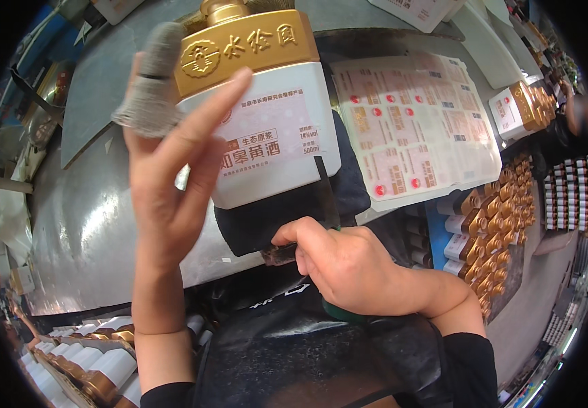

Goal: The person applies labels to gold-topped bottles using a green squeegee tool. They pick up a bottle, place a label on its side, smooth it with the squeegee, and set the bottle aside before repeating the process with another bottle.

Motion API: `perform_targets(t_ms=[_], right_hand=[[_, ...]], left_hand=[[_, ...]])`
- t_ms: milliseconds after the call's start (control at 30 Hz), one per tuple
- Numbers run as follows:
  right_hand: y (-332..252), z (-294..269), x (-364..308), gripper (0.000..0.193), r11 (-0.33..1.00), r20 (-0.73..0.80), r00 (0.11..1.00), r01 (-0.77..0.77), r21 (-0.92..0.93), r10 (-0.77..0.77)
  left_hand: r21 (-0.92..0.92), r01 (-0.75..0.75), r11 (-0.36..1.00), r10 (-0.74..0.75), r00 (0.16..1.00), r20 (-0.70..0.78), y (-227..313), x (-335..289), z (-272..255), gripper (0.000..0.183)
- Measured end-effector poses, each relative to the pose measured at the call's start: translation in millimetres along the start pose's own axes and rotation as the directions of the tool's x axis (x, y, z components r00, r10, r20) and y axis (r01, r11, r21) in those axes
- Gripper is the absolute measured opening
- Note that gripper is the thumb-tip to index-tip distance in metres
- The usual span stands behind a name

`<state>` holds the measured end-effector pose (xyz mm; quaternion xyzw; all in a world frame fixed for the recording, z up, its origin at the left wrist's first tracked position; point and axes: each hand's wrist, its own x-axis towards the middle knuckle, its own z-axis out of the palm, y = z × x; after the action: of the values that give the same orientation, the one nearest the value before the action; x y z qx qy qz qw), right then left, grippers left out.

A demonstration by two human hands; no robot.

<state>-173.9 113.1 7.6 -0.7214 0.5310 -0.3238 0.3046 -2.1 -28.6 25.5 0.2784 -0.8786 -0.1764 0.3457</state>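
Bottle (260,109) against left hand (171,177), above right hand (348,265)

I'm looking at a bottling or labelling workshop: rows of gold-shouldered bottles (494,224) crowd the floor (more at lower left), and label sheets (416,126) lie on the steel tabletop (90,231).

The left hand (171,170) is raised with fingers spread toward one o'clock, one fingertip wrapped in grey. The right hand (348,265) is curled shut, knuckles turned toward ten o'clock.
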Motion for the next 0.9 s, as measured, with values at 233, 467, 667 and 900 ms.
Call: perform_targets(t_ms=[233, 467, 667, 900], right_hand=[[-1, -3, 0, 0.027, 1.0, 0.019, 1.0, -0.01, -0.007, 0.01], [-1, -3, 1, 0.025, 1.0, 0.016, 1.0, -0.006, 0.016, 0.005], [-2, -4, 2, 0.024, 0.999, 0.032, 0.999, -0.019, 0.033, 0.018], [0, -4, 1, 0.024, 0.999, 0.027, 1.0, -0.012, 0.048, 0.011]], left_hand=[[0.112, 0.083, 0.99, -0.09, 0.994, 0.061, -1, -8, 4, 0.043], [0.095, 0.042, 0.995, -0.044, 0.999, 0.026, 5, -4, 2, 0.044], [0.377, -0.2, 0.904, 0.132, 0.971, 0.198, 17, 22, 0, 0.046], [0.366, -0.196, 0.91, 0.11, 0.964, 0.244, 17, 19, -1, 0.049]])
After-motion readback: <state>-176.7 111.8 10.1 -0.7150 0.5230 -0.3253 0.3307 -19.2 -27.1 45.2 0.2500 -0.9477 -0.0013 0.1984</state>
